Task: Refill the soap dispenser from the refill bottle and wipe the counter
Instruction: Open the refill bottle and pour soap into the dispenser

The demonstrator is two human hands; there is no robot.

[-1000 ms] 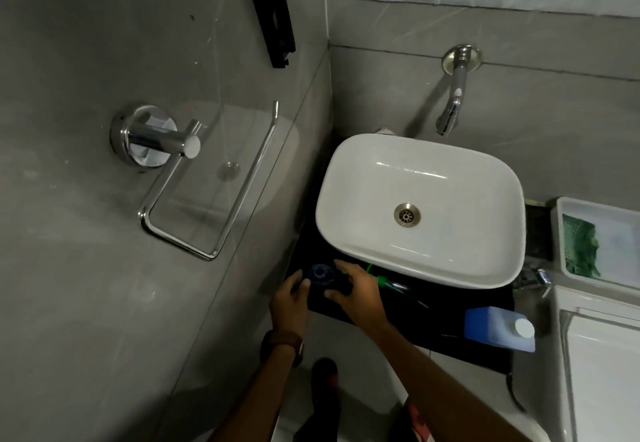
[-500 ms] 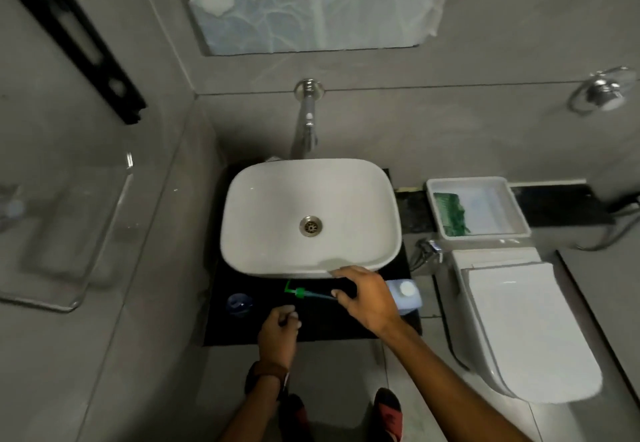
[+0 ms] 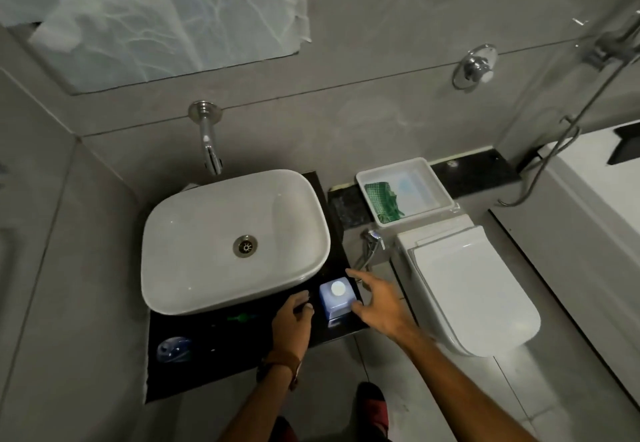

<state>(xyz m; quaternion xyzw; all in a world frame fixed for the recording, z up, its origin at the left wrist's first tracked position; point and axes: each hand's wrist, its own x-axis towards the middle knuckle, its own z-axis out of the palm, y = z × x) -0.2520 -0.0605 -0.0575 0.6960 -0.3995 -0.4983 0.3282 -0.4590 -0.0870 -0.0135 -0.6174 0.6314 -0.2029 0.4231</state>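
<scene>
The blue refill bottle with a white cap stands upright at the right end of the black counter. My right hand is open, fingers spread around the bottle's right side, thumb tip at its front corner. Just left of the bottle, my left hand hovers with its fingers curled in; I see nothing in it. The green pump head lies on the counter under the basin's front rim. The small blue soap dispenser stands without its pump at the counter's front left.
A white basin fills most of the counter, below a wall tap. On the ledge to the right, a white tray holds a green cloth. A toilet with a shut lid stands right of the counter.
The view has swung right. My right hand left the dispenser and pump and moved to the refill bottle. My left hand followed to the right. The pump now lies on the counter.
</scene>
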